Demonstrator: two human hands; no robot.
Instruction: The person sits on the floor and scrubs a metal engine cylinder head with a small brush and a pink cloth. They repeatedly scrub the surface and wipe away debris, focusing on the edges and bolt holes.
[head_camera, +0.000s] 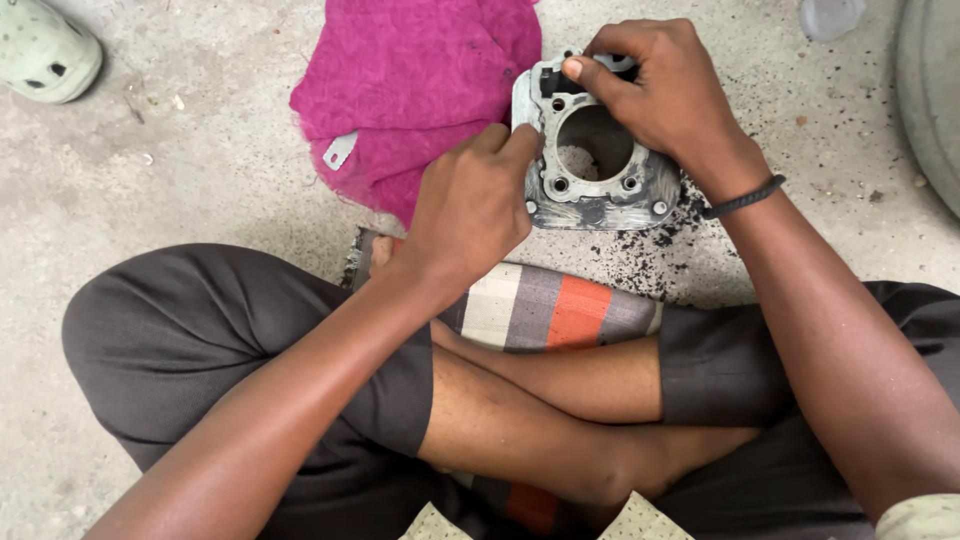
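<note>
Grey metal cylinder block (597, 150) sits on the concrete floor (200, 180), beside a pink rag (410, 80). Left hand (470, 205) pinches its left edge; right hand (660, 95) clamps the top. Probably best keeping it flat and firmly braced.

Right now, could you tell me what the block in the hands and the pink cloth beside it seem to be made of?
The cylinder block looks like cast metal, probably aluminium: dull grey, scuffed, with a round bore and bolt holes. The pink cloth looks like a soft woven or terry fabric, textured, with a frayed edge.
</note>
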